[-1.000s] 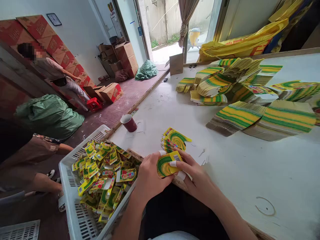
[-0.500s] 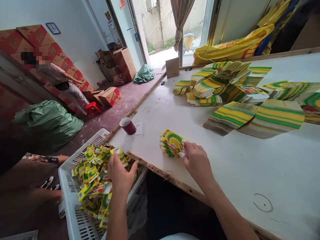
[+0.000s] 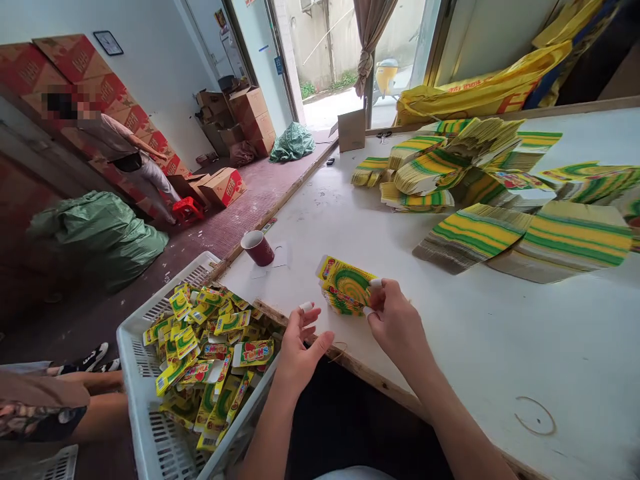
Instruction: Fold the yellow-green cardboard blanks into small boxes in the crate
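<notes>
My right hand [image 3: 395, 320] pinches the right end of a flat yellow-green carton [image 3: 345, 280], just above a small stack of like cartons [image 3: 343, 305] on the white table. Left of the stack, near the table's wooden edge, my left hand [image 3: 303, 350] is empty with its fingers apart. White covers show on fingertips of both hands. Below and left of my left hand, a white plastic basket [image 3: 131, 393] holds a heap of yellow-green boxes [image 3: 200, 360].
A dark red cup [image 3: 258, 249] stands near the table's left edge. Fanned bundles of cartons [image 3: 470, 230] lie across the back right. A rubber band [image 3: 536, 417] is at the front right. A person [image 3: 120, 147] stands by stacked boxes; another person's legs [image 3: 95, 407] are beside the basket.
My left hand has moved from over the basket rightward to the table edge. A box that was by its fingers is no longer there. My right hand has raised a carton off the stack.
</notes>
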`<state>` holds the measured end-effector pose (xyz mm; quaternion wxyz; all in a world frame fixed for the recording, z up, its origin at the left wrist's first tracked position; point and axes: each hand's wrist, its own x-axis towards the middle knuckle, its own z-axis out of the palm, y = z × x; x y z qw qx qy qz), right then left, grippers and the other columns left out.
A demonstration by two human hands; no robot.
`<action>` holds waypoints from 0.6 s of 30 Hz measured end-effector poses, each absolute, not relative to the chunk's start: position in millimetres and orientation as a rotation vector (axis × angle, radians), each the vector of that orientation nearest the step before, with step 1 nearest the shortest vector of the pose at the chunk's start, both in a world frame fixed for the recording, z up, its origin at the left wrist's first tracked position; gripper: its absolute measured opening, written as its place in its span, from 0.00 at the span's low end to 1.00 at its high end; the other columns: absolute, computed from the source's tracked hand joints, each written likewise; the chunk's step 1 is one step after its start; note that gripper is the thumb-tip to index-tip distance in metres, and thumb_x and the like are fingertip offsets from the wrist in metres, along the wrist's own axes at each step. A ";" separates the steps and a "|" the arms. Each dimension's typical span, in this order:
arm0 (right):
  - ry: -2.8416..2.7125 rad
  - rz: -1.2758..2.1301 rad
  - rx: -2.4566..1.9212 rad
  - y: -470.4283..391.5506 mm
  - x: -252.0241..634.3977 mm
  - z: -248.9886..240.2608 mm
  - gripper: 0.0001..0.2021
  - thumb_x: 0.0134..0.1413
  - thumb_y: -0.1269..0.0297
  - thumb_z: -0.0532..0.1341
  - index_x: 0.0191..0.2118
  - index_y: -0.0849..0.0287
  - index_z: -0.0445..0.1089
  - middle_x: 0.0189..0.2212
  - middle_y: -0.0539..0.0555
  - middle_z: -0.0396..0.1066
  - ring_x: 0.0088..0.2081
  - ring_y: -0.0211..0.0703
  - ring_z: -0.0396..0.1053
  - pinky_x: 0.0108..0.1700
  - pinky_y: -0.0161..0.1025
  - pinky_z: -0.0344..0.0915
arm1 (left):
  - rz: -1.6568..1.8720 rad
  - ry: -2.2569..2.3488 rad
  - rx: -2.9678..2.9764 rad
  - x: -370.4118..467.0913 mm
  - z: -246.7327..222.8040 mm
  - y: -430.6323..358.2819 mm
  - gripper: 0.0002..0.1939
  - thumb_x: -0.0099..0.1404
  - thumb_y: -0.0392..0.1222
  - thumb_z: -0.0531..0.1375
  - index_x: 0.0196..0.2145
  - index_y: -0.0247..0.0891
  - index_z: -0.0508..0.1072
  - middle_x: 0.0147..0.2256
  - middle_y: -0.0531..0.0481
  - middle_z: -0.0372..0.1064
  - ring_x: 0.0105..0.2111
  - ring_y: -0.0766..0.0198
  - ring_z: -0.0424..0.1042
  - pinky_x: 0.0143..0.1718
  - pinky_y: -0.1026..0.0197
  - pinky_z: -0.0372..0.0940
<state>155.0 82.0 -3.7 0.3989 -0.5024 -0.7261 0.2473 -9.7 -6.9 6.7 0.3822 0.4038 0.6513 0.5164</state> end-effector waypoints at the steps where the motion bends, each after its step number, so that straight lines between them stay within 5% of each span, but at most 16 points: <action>1: -1.823 0.717 -1.217 77.3 156.3 0.9 0.14 0.48 0.75 0.53 0.42 0.54 0.58 0.30 0.49 0.68 0.29 0.43 0.70 0.32 0.40 0.68 | 1.411 1.591 0.949 -5.1 5.4 -6.2 0.34 0.55 0.56 0.69 0.55 0.39 0.66 0.54 0.37 0.71 0.56 0.51 0.70 0.55 0.49 0.65; 7: -1.737 1.431 -0.697 30.6 153.9 28.8 0.12 0.51 0.74 0.55 0.40 0.52 0.61 0.32 0.48 0.69 0.29 0.37 0.70 0.30 0.34 0.69 | 1.784 1.133 0.601 27.0 21.1 -0.4 0.36 0.58 0.76 0.52 0.45 0.41 0.70 0.42 0.42 0.74 0.48 0.49 0.73 0.46 0.49 0.71; 12: -1.678 1.465 -0.654 8.3 145.0 27.2 0.15 0.52 0.69 0.62 0.47 0.53 0.65 0.34 0.49 0.72 0.34 0.40 0.72 0.37 0.35 0.73 | 1.939 1.242 0.474 36.9 40.7 7.0 0.35 0.56 0.80 0.44 0.29 0.43 0.62 0.24 0.54 0.55 0.25 0.63 0.65 0.35 0.56 0.71; 15: -1.693 1.350 -0.724 12.4 145.7 20.2 0.12 0.53 0.66 0.63 0.44 0.54 0.68 0.29 0.48 0.72 0.29 0.40 0.70 0.31 0.35 0.72 | 1.822 1.321 0.589 36.7 37.1 4.2 0.43 0.47 0.87 0.41 0.30 0.43 0.65 0.26 0.52 0.60 0.28 0.60 0.68 0.36 0.55 0.72; 18: -1.641 1.261 -0.754 20.8 153.4 14.9 0.09 0.56 0.66 0.62 0.43 0.53 0.68 0.30 0.49 0.75 0.28 0.40 0.72 0.31 0.35 0.72 | 1.751 1.345 0.731 34.5 26.8 -1.9 0.46 0.37 0.86 0.55 0.36 0.42 0.72 0.33 0.47 0.71 0.36 0.55 0.73 0.41 0.54 0.72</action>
